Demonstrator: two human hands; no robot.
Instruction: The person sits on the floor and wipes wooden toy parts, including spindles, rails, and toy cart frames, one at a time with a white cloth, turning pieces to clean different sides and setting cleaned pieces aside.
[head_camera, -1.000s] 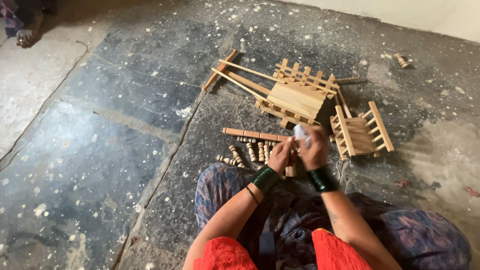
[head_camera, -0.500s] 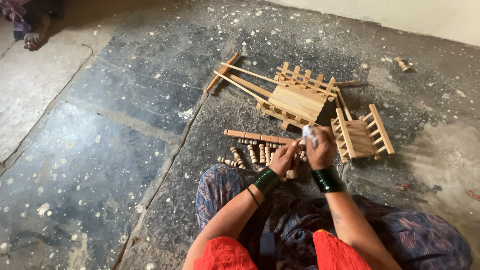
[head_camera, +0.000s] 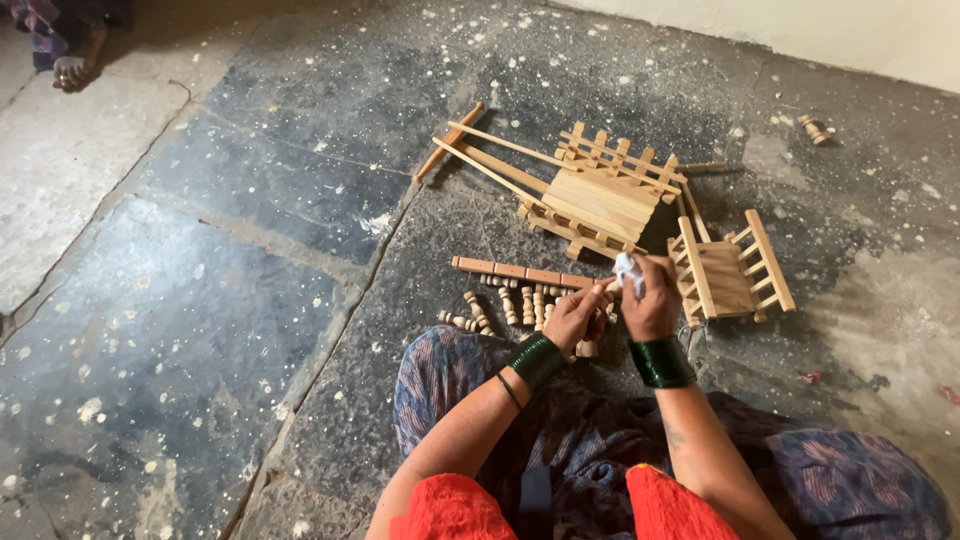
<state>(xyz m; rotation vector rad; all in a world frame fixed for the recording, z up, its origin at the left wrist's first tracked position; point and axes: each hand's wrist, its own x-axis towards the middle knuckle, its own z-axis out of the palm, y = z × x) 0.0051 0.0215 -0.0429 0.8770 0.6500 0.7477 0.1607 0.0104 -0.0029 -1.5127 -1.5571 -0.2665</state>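
Head view: right hand is clamped on a small white piece at frame centre; left hand pinches a small wooden peg beside it. Two slatted wooden frames are assembled, one larger, one smaller. One notched strip and roughly eight loose pegs remain unfitted.

Floor workshop | dusty stone floor | wooden cart frames | turned pegs
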